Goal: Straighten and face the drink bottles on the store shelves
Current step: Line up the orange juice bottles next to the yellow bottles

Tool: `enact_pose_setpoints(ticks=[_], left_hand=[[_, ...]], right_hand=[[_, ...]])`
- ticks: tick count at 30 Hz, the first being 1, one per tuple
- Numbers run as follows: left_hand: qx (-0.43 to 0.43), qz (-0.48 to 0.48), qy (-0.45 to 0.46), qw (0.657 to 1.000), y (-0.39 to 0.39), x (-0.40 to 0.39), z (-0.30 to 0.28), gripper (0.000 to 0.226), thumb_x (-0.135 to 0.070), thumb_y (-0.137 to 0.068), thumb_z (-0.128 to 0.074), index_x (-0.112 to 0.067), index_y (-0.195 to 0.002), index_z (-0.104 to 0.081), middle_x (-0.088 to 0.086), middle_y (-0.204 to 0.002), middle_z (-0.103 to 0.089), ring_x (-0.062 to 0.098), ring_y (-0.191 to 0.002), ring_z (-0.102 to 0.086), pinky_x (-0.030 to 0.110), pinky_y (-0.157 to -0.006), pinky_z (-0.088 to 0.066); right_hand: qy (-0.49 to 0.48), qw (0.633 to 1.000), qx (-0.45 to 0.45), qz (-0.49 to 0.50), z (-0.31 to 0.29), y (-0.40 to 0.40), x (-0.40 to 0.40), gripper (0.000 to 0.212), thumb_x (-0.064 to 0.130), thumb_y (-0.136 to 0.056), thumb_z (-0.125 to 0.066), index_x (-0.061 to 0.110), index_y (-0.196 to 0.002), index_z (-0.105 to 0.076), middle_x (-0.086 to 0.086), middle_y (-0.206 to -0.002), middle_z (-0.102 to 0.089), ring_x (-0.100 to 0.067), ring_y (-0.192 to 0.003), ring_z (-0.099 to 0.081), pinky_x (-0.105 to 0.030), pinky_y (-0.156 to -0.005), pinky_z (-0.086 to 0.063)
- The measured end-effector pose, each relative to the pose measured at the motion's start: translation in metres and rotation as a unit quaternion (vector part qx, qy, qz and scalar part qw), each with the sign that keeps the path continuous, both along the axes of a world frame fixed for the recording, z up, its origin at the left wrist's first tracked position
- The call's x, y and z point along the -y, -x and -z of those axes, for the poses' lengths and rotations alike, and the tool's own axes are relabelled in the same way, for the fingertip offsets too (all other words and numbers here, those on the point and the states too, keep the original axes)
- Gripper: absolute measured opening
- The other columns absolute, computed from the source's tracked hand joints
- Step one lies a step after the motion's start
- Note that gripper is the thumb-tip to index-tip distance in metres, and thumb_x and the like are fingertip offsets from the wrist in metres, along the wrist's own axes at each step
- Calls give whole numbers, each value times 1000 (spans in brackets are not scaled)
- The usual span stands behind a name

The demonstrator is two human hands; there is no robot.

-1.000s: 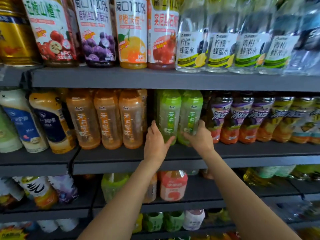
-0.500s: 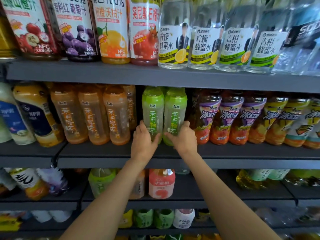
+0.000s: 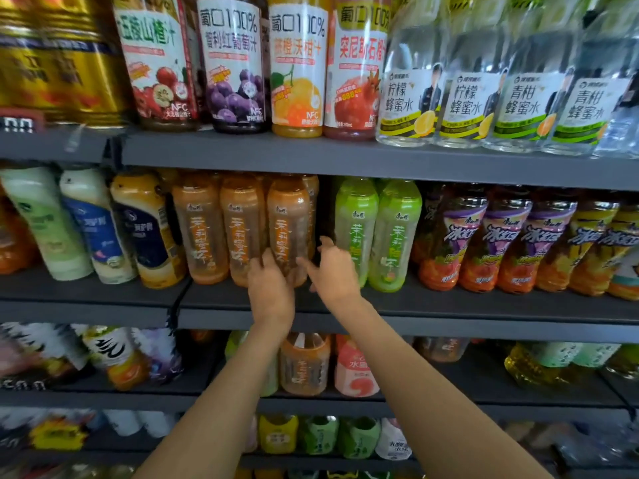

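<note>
Three orange tea bottles stand in a row on the middle shelf [image 3: 449, 307]; the rightmost orange bottle [image 3: 288, 219] faces forward. My left hand [image 3: 271, 292] reaches up to its lower left side, fingers lying against it and the neighbouring orange bottle [image 3: 242, 233]. My right hand [image 3: 335, 271] hovers at the gap to its right, fingers spread and loosely bent, thumb pointing at the bottle, holding nothing. Two green tea bottles [image 3: 356, 226] stand just right of that hand, labels forward.
Purple and yellow iced tea bottles [image 3: 501, 243] fill the shelf to the right, milk drink bottles [image 3: 93, 229] the left. Juice bottles [image 3: 297, 70] and clear honey water bottles [image 3: 463, 98] stand on the shelf above [image 3: 276, 153]. Lower shelves hold more drinks.
Both hands have let go of the two green bottles and moved left to the rightmost orange bottle. The view has shifted left with them.
</note>
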State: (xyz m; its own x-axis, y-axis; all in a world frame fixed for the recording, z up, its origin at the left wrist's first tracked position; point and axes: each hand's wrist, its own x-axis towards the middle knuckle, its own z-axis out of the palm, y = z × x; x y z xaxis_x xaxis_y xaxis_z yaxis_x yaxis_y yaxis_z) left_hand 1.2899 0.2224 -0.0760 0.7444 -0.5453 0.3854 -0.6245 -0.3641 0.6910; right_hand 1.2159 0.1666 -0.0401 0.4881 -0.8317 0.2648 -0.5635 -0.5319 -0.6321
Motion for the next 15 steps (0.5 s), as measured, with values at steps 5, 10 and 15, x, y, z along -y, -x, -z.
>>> enact_pose_setpoints(ticks=[5,10,15], left_hand=[[6,22,7,1000,-7,7,-5,44,-12,-93,-54,-4,-134,-42,18,-130,-46,34,-124,-42,39,-102,-34],[55,-69,188,978,-18,-14,3,37,-6,-85,-63,-1,-119,-50,19,-121,-48,32,-113,-47,43,-91,-46],[-50,-73,83,993,-41,-8,-5,65,-20,-87,-65,1,-139,-32,21,-135,-38,35,-126,-38,41,-102,-36]], right_hand=[[-11,1000,-1,26,9,-18,4,30,26,-91,-60,4,-110,-53,-19,-100,-66,-37,-84,-67,-49,-71,-56],[-34,998,34,33,7,-23,10,56,30,-83,-70,4,-127,-46,-17,-114,-64,-35,-96,-65,-48,-83,-53],[-91,993,68,23,8,-36,10,63,30,-77,-76,6,-125,-42,-14,-121,-60,-30,-112,-58,-44,-94,-49]])
